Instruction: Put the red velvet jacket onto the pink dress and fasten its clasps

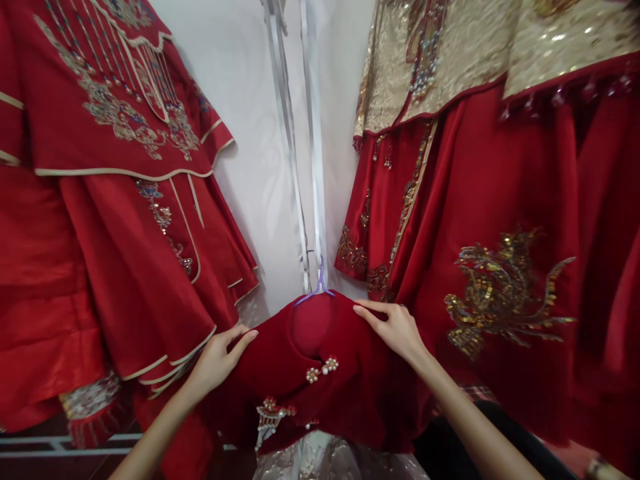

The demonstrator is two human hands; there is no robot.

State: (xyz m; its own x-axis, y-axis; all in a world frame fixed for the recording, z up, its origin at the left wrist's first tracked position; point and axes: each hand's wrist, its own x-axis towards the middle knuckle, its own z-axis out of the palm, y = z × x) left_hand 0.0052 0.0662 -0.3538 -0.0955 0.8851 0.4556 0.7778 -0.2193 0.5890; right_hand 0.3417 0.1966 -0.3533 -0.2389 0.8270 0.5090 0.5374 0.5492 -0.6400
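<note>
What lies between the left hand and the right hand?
In the head view, the red top with its purple hanger spans from left hand to right hand.

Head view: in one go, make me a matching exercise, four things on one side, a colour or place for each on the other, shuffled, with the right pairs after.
Things
1. Hanger
2. Left hand
3. Beaded flower clasp
4. Gold embroidery

Colours or places
A. Just below the neckline of the red top
B. On the red skirt at the right of the picture
C. Purple
D. At the red top's edge, on the left of the picture

Right pairs: 1-C, 2-D, 3-A, 4-B
</note>
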